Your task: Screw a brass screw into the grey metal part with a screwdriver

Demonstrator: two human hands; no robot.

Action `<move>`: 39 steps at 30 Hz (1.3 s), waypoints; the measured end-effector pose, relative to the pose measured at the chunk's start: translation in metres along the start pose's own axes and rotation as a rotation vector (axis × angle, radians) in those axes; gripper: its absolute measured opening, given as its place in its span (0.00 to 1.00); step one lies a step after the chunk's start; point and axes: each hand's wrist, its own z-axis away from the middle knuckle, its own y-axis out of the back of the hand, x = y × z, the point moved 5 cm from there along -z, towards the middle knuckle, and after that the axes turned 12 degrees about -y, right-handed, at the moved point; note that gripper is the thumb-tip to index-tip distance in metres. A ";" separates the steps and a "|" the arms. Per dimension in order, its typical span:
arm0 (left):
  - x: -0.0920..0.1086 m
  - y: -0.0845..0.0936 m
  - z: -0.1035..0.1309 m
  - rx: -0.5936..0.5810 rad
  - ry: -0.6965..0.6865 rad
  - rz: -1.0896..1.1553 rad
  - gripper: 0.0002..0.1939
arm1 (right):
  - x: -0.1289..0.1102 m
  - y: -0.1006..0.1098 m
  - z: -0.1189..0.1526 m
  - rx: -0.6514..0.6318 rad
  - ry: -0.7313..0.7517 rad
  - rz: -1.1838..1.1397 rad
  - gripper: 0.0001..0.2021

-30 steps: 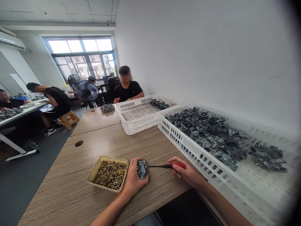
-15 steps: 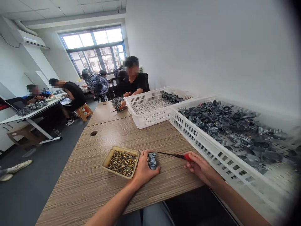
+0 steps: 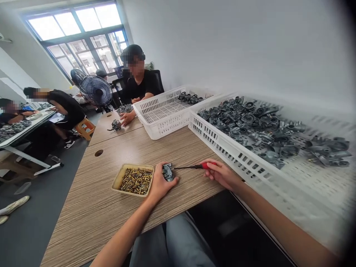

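The left hand (image 3: pixel 160 182) is wrapped around the small metal part (image 3: pixel 167 172) on the table (image 3: pixel 91 207) (beside the tray of brass bits (image 3: pixel 134 180)), and the right hand (image 3: pixel 219 174), closed on the red screwdriver (image 3: pixel 194 167), could slip and poke a finger.

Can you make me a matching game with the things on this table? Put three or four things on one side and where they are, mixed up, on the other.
Things:
1. screwdriver
2. small grey metal part
3. brass screws
4. pile of grey metal parts

Places:
A. in the tan tray
B. in the big white basket
C. in the right hand
D. under the left hand, on the table

Pairs: 1-C, 2-D, 3-A, 4-B
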 end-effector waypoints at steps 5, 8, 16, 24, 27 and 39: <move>0.003 0.001 -0.001 -0.007 0.023 -0.001 0.29 | 0.000 0.001 -0.001 -0.004 0.015 0.003 0.18; 0.003 0.001 -0.001 -0.007 0.026 -0.007 0.29 | 0.001 0.002 -0.002 0.003 0.018 -0.002 0.18; 0.003 0.002 -0.001 -0.008 -0.023 -0.040 0.30 | 0.000 0.002 0.000 -0.034 0.027 0.022 0.18; 0.006 0.002 -0.001 -0.033 -0.065 -0.072 0.30 | -0.001 0.000 0.002 -0.023 0.046 0.097 0.21; 0.007 0.002 -0.001 -0.031 -0.087 -0.083 0.30 | -0.003 -0.002 0.004 -0.018 0.059 0.116 0.21; 0.008 0.002 -0.002 -0.024 -0.080 -0.105 0.29 | -0.010 -0.008 0.010 0.016 0.110 0.164 0.17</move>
